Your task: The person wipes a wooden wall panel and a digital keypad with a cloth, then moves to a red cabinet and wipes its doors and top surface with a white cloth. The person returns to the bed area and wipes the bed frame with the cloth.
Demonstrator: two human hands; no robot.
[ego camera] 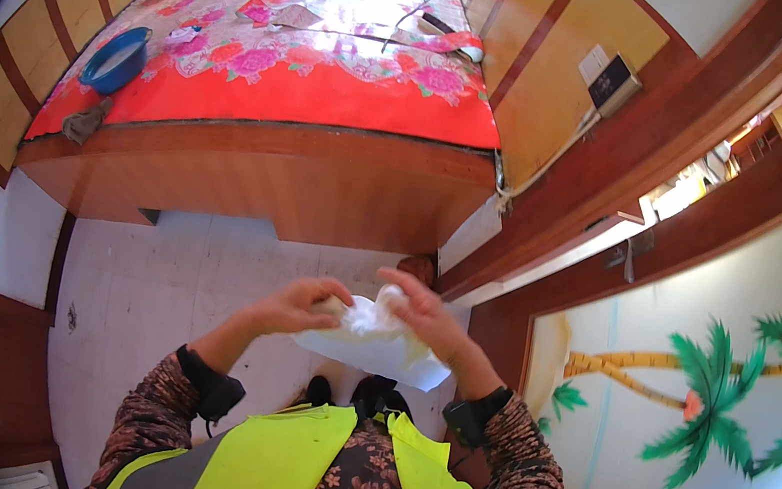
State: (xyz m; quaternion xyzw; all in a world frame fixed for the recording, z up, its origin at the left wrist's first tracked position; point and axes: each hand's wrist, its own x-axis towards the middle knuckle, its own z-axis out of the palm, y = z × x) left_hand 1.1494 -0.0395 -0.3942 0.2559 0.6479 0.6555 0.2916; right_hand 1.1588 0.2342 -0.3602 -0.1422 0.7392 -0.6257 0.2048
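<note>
Between my hands, in front of my body, is a thin white sheet or bag (383, 349), crumpled along its top edge. My left hand (306, 304) is at its left end, fingers curled, with some of the white material at the fingertips. My right hand (426, 314) grips a bunched part of it at the right, thumb side up. Its lower part hangs loosely over the floor above my dark shoes. Whether it is plastic or cloth, I cannot tell.
Ahead stands a raised platform bed with a red floral cover (306, 99). On it lie a blue basin (115, 59), a brown cloth (86, 121), a floral strip (436, 40) and a dark brush-like object (435, 23). To the right are a wooden door frame and a palm-painted door panel (636, 433).
</note>
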